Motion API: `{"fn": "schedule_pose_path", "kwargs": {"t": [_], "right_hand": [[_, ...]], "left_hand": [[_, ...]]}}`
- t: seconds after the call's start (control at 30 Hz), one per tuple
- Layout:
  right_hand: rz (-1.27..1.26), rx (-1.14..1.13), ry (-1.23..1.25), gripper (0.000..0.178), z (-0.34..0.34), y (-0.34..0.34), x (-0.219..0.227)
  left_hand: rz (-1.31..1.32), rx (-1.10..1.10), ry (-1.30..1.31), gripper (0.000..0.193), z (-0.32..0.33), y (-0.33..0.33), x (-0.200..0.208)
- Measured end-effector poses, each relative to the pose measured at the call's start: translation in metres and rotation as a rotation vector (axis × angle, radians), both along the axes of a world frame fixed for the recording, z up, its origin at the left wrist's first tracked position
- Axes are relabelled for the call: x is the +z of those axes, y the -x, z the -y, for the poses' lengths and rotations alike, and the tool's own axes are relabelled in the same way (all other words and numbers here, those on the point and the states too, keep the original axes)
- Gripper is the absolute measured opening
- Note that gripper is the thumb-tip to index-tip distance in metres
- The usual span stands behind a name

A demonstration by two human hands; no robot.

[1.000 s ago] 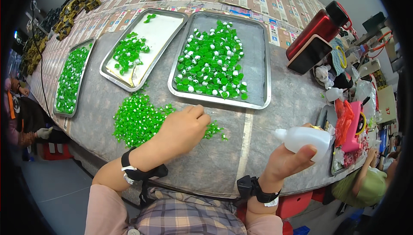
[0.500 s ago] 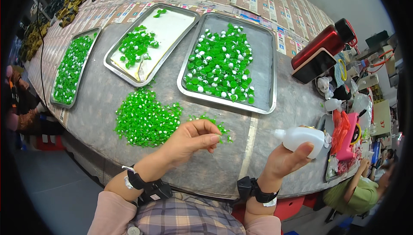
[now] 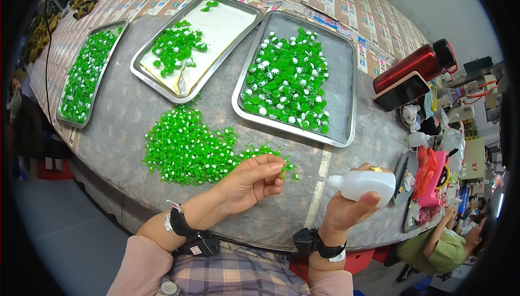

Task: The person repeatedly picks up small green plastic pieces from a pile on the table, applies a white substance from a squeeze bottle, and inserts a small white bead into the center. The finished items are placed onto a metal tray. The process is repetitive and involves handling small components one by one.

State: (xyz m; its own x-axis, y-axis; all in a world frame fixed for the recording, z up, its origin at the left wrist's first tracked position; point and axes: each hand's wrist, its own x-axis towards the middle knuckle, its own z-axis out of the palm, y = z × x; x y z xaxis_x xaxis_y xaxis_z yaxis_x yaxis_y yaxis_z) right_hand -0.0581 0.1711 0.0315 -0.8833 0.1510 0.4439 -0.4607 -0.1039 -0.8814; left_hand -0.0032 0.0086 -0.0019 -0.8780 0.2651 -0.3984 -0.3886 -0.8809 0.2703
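My left hand (image 3: 246, 185) is closed in a pinch, with a small green plastic piece (image 3: 284, 172) showing at its fingertips. In my right hand (image 3: 349, 210) lies a translucent white squeeze bottle (image 3: 369, 185), tipped sideways so that its nozzle faces my left hand without touching it. Just beyond my left hand, a heap of small green and white pieces (image 3: 187, 147) is spread on the grey tabletop (image 3: 292, 214). A metal tray (image 3: 346, 128) behind holds several green pieces with round white balls.
A second metal tray (image 3: 140, 74) with a white lining and a third, narrow tray (image 3: 106, 74) stand farther left. To the right are a red bottle (image 3: 409, 67), a phone (image 3: 402, 91) and a pink holder (image 3: 433, 182). A person in a green top (image 3: 444, 250) sits at the right.
My right hand has brought the squeeze bottle left, its nozzle now closer to my left hand. My left hand has shifted slightly right, still pinching. The whole view has shifted a little.
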Motion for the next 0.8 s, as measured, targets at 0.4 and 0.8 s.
{"fn": "schedule_pose_path", "kwargs": {"t": [0.4,0.8], "right_hand": [[0.006,-0.020,-0.127,0.060,0.013,-0.001,0.003],[0.077,-0.067,-0.141,0.066,0.018,-0.003,0.005]], "left_hand": [[-0.042,-0.029,-0.027,0.016,0.002,-0.004,-0.003],[-0.033,-0.028,-0.030,0.017,0.002,-0.005,-0.005]]}}
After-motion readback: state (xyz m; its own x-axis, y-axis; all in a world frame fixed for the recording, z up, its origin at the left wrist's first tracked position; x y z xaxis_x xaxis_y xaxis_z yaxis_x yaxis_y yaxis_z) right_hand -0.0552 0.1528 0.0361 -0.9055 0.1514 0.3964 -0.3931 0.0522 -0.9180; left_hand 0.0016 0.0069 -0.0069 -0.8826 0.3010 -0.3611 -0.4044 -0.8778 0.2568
